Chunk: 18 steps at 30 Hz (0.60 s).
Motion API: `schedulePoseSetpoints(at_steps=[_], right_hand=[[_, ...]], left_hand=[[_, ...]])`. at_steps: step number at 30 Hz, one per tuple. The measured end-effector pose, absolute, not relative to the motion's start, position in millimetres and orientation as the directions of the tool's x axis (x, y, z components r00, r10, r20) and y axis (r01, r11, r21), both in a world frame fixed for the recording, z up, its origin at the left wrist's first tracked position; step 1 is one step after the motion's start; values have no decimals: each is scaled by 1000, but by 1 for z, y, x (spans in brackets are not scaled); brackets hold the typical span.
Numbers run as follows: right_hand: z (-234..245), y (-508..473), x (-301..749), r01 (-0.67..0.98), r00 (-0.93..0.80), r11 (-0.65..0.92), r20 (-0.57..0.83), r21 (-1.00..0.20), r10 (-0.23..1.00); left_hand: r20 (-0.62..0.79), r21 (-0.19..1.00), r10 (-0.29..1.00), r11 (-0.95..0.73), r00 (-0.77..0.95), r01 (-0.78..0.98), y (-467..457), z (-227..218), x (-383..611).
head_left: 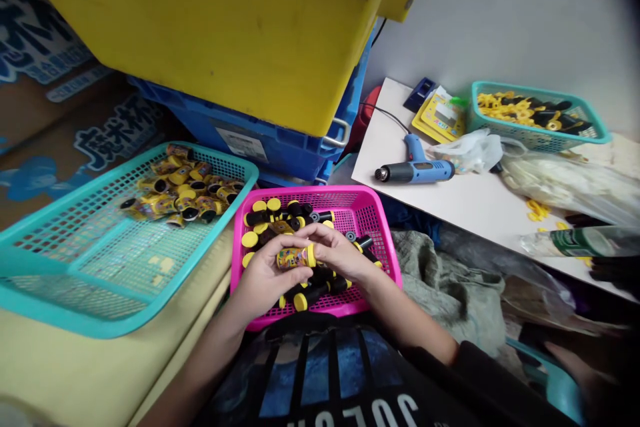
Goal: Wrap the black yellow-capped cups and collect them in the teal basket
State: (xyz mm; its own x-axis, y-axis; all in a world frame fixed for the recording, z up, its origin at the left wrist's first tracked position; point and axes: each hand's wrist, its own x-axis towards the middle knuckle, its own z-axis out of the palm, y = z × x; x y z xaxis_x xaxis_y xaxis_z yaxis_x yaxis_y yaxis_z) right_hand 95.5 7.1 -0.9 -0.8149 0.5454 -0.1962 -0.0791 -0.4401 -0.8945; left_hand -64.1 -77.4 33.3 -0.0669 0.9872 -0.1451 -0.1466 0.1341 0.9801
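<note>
Between my two hands, above a pink basket [373, 217], is a small bottle with a yellow cap and a colourful printed label [293, 257]. My left hand [267, 275] is closed around the labelled body. At the cap end, the fingers of my right hand [337, 252] pinch the bottle. Below them, the pink basket holds many black bottles with yellow caps [301, 300], some without labels. To the left, labelled bottles [183, 190] lie heaped at the far end of a turquoise basket [115, 325].
Stacked yellow [225, 33] and blue crates [280, 157] rise straight ahead. On the white table at right lie a blue heat gun [417, 169], a plastic bag [470, 150] and a clear bottle [585, 241]. Behind them stands another turquoise basket [540, 137] with yellow and black parts.
</note>
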Motion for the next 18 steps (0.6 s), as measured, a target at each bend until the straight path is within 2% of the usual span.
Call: schedulePoseSetpoints(at_steps=[2,5,10,18], right_hand=[[6,10,99,-99,-827,-407,-152,-908,541],[15,11,101,-115,-853,-410,-121,-905,507],[16,6,94,-147,-897,-514,-106,-845,430],[-4,-5,88,-186,-839,-539,-153,-822,523]], left_hand=[[-112,979,994,107,-18,-174,-78,39,-66],[-93,980,994,81,-57,-180,-78,47,-65],[-80,984,993,65,-85,-164,-79,51,-57],[-116,987,990,106,-75,-124,-81,47,-56]])
